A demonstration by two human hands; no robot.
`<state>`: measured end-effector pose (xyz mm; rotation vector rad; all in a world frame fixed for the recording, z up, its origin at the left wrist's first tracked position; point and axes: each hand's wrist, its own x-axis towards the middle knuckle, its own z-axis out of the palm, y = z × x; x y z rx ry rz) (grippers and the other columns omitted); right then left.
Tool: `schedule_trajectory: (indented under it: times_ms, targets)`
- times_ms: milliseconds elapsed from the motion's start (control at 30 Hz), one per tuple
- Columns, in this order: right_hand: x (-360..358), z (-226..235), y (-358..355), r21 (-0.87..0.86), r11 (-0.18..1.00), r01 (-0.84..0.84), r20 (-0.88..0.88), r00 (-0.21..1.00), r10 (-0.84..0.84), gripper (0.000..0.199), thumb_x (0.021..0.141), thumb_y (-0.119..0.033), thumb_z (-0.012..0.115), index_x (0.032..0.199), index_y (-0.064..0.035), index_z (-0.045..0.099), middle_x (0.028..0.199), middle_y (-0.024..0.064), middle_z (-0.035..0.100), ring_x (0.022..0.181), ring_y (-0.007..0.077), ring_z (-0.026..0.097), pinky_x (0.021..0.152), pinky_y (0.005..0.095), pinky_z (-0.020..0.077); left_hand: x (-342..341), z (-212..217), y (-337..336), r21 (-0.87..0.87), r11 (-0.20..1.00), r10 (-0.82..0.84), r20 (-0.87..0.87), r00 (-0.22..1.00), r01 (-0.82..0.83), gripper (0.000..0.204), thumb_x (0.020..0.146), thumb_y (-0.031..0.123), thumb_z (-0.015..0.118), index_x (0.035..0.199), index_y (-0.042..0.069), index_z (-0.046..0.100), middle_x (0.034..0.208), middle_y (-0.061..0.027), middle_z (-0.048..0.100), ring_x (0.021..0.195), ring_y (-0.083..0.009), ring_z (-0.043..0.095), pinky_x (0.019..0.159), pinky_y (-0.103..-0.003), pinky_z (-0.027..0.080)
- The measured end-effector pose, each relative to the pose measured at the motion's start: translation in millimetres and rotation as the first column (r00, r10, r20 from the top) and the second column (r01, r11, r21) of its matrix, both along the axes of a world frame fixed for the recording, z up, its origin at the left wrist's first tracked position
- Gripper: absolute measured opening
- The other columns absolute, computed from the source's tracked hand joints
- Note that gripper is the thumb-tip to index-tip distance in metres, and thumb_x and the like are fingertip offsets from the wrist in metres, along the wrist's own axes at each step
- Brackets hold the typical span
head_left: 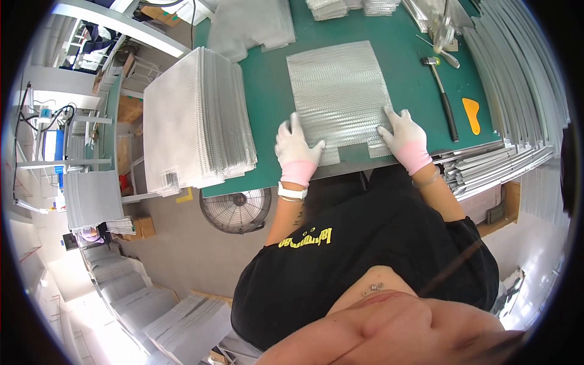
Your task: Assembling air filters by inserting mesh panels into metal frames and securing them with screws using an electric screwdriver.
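Observation:
A silvery, finely textured sheet point(337, 91) lies flat before me on the green tabletop point(267, 91). It has a rectangular notch in its near edge. My left hand point(298, 149), in a white glove with a pink cuff, rests at the sheet's near left corner, thumb and fingers spread apart. At the right edge, my right hand point(404, 137) wears a matching glove. Its thumb and fingers are also apart, with the tips touching the sheet's side. Neither hand is wrapped round anything.
To the left stands a tall stack of similar sheets point(201, 121). A hammer point(444, 100) and an orange scraper point(471, 115) lie on the right, beside long metal strips point(517, 79). More sheets point(249, 24) lie at the back. A round fan point(236, 210) stands below the table's left end.

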<state>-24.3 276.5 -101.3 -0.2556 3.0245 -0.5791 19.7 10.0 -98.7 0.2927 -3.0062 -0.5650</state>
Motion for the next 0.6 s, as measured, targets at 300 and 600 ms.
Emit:
schedule_trajectory:
  times_ms: [300,600]
  targets:
    - [-11.3,-5.5,48.2,-0.371,0.928,-0.025,-0.047,0.999,0.008,0.053,0.089,-0.035,0.069,0.136,-0.0124,0.061,0.093,0.0132,0.056,0.079,0.0271,0.059,0.074,0.0361,0.0504,-144.4,61.9,-49.9,0.326,0.938,-0.04,-0.238,0.971,0.118,0.059,0.083,0.059,0.068,0.105,0.005,0.076,0.128,-0.0238,0.061,0.118,-0.0404,0.059,0.105,-0.047,0.045]
    - [28.3,-4.9,86.1,-0.39,0.92,0.044,-0.233,0.962,-0.145,0.041,0.088,-0.018,0.069,0.127,-0.0043,0.065,0.079,0.008,0.051,0.062,0.0195,0.048,0.062,0.0331,0.0455,-337.8,37.1,-107.9,-0.153,0.95,0.29,0.113,0.95,-0.272,0.083,0.085,0.069,0.059,0.135,0.002,0.061,0.143,-0.0295,0.052,0.137,-0.0379,0.048,0.114,-0.045,0.036]
